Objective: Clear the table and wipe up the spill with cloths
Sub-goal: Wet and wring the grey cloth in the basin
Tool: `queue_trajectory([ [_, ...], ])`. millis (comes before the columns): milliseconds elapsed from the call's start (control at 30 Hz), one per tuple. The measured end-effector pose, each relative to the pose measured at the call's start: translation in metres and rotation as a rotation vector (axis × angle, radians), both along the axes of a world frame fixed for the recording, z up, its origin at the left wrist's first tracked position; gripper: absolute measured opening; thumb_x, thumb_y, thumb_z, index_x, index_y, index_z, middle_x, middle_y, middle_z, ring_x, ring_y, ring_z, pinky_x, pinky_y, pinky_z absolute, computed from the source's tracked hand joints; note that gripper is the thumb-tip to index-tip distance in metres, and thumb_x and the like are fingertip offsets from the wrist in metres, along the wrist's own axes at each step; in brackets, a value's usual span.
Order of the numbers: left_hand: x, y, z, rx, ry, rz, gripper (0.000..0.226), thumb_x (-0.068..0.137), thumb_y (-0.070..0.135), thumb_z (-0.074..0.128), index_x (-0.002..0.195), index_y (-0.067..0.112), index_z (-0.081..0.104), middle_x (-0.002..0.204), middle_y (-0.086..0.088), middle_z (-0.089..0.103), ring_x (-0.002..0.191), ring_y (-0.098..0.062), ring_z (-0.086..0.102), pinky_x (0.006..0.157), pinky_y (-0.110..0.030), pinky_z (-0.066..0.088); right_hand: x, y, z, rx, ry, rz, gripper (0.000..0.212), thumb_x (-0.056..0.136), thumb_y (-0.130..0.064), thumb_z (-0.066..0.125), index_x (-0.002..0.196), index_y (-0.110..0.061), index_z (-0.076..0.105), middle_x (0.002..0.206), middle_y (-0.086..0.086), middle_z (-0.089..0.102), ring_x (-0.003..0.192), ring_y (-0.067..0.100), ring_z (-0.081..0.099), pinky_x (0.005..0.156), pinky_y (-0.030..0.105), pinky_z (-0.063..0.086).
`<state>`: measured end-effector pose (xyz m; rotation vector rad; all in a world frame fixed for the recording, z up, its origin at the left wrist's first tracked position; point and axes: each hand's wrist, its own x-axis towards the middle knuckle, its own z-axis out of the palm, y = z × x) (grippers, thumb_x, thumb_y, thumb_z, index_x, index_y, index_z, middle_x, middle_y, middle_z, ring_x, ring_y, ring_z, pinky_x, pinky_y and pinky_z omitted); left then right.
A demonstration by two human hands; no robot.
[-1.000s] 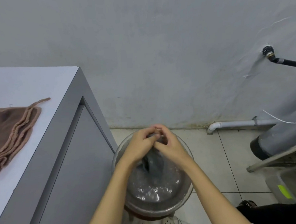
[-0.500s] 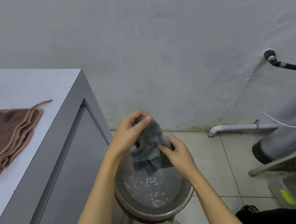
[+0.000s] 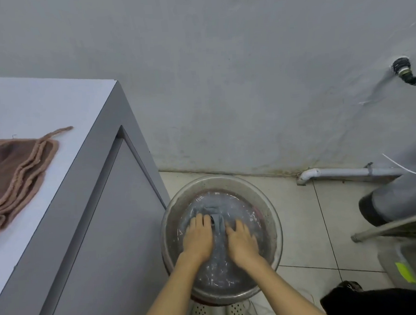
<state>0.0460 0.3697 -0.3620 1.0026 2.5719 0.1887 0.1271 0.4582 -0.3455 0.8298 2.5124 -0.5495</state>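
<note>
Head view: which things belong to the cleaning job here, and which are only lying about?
Job: grey cloth under water, metal basin, left hand, right hand, brown cloth on table.
Lying about: white pipe, wall tap, perforated stool.

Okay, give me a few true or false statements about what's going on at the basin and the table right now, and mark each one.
1. Both hands are down in the metal basin. True: the left hand and the right hand press on the grey cloth in the water.
2. The grey cloth is held up above the basin. False: it lies in the water under the hands.
3. A folded brown cloth lies on the white table. True.
4. The basin stands on the table. False: it sits low beside the table, above the tiled floor.
5. A white pipe runs along the foot of the wall. True.
</note>
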Motion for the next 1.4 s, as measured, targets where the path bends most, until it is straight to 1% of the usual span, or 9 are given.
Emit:
queue_trajectory([
  [133,-0.008,0.007,0.015,-0.055,-0.182,0.043,0.034,0.094,0.011,0.046,0.126,0.004,0.042,0.134,-0.015,0.044,0.121,-0.028,0.042,0.097,-0.034,0.039,0.006,0.004,0.000,-0.069,0.170,-0.090,0.060,0.089,0.000,0.049,0.145,-0.018,0.034,0.142,0.013,0.038,0.130,0.028,0.038,0.105,0.037,0.036],
  [267,-0.027,0.007,0.063,0.220,-0.431,0.225,0.006,0.099,0.020,0.041,0.102,0.015,0.038,0.093,-0.007,0.059,0.077,-0.017,0.054,0.061,-0.024,0.041,0.002,0.022,0.023,-0.317,0.452,-0.381,0.015,0.093,-0.005,0.048,0.094,-0.011,0.062,0.087,0.008,0.065,0.088,0.029,0.061,0.075,0.034,0.046],
  [400,-0.043,0.012,0.131,0.536,-0.450,0.193,0.011,0.096,0.030,0.047,0.092,0.020,0.042,0.085,-0.009,0.063,0.078,-0.023,0.060,0.068,-0.037,0.048,-0.006,0.027,0.077,-0.462,0.713,-0.408,0.011,0.094,-0.020,0.055,0.091,-0.014,0.064,0.084,0.009,0.067,0.082,0.023,0.063,0.070,0.031,0.051],
  [600,-0.040,0.014,0.233,0.982,-0.646,0.159,0.013,0.096,0.026,0.050,0.103,0.015,0.053,0.078,-0.010,0.064,0.057,-0.012,0.056,0.043,-0.015,0.040,-0.009,0.032,0.155,-0.594,0.957,-0.294,0.023,0.091,-0.038,0.057,0.095,-0.016,0.064,0.086,0.003,0.068,0.082,0.017,0.066,0.068,0.033,0.053],
  [767,-0.050,0.008,0.190,0.598,-0.331,0.081,0.016,0.092,0.035,0.056,0.094,0.020,0.061,0.075,-0.012,0.063,0.066,-0.023,0.056,0.062,-0.031,0.045,-0.008,0.039,0.116,-0.312,0.755,-0.236,0.007,0.093,-0.031,0.054,0.092,-0.026,0.059,0.086,-0.003,0.063,0.081,0.014,0.059,0.067,0.027,0.045],
  [933,-0.036,0.004,0.078,0.107,-0.176,0.058,0.013,0.093,0.028,0.052,0.099,0.017,0.054,0.113,-0.009,0.057,0.092,-0.019,0.052,0.080,-0.032,0.044,-0.004,0.025,0.035,-0.189,0.276,-0.217,0.035,0.097,-0.022,0.047,0.132,-0.024,0.052,0.134,0.012,0.039,0.124,0.030,0.042,0.103,0.040,0.037],
  [1133,0.003,-0.013,0.013,-0.225,-0.127,-0.017,0.080,0.085,0.005,0.058,0.148,0.015,0.009,0.155,-0.017,0.001,0.144,-0.032,0.005,0.118,-0.043,0.013,0.001,-0.003,0.008,-0.071,-0.059,-0.040,0.084,0.089,-0.008,0.057,0.150,-0.033,0.006,0.155,0.011,-0.006,0.141,0.034,0.008,0.112,0.045,0.027],
  [1267,-0.005,-0.003,0.023,-0.265,-0.138,-0.011,0.075,0.088,0.011,0.057,0.146,0.014,0.010,0.155,-0.017,0.003,0.142,-0.034,0.009,0.116,-0.046,0.016,-0.003,0.007,0.012,-0.152,0.116,-0.080,0.059,0.091,-0.006,0.052,0.144,-0.026,0.034,0.145,0.012,0.026,0.133,0.032,0.029,0.109,0.041,0.033],
  [1400,-0.016,0.006,0.040,0.059,-0.276,0.042,0.070,0.081,0.029,0.067,0.140,0.022,0.030,0.145,-0.008,0.032,0.134,-0.027,0.032,0.108,-0.045,0.032,-0.010,0.025,0.048,-0.410,0.465,-0.221,0.034,0.087,0.007,0.051,0.109,-0.012,0.069,0.109,0.001,0.065,0.107,0.014,0.057,0.091,0.019,0.042],
])
